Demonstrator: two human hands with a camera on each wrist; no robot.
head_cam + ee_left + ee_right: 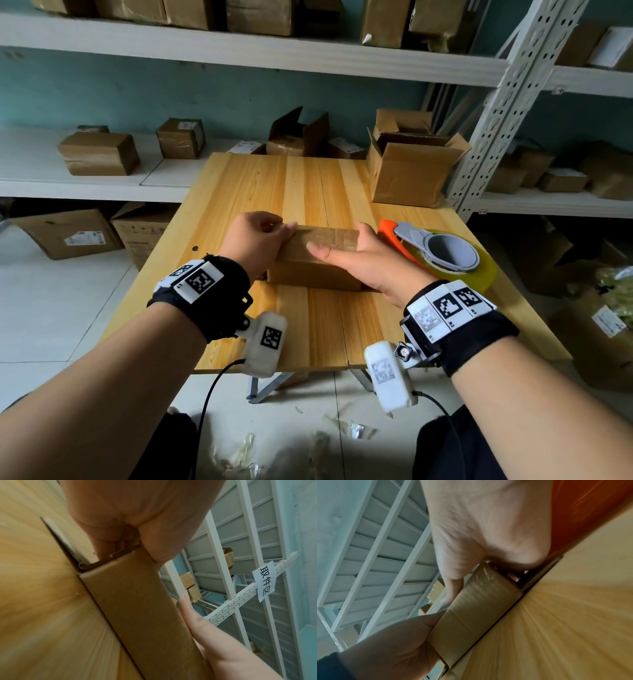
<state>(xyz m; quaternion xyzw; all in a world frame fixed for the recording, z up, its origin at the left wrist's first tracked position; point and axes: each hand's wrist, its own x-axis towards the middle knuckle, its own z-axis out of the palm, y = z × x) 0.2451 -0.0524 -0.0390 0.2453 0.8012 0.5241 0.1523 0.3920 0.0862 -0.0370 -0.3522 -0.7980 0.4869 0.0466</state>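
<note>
A small brown box (318, 275) sat on a wooden table (308, 185) in the middle of the frame, held at both ends by a person's bare hands.

At centre left, the left hand (255, 240) clasped the box's left end. Its forearm came in from the lower left corner and the wrist bent inward. The fingers (106, 540) tucked round the end of the box, and the thumb lay on the top edge.

Clear tape (484, 582) glinted across the cardboard, so the box looked already sealed. The step in hand seemed to be taking hold of the finished box to lift or turn it.

At centre right, the right hand (363, 263) gripped the other end. The thumb stretched flat along the top. The fingers reached round the far side, mostly out of sight.

Just beside that hand lay an orange and grey tape dispenser (442, 251). An open carton (411, 168) stood at the table's upper right corner.

The next move would likely call for an even squeeze from both sides and a straight lift, keeping the right wrist clear of the dispenser.
</note>
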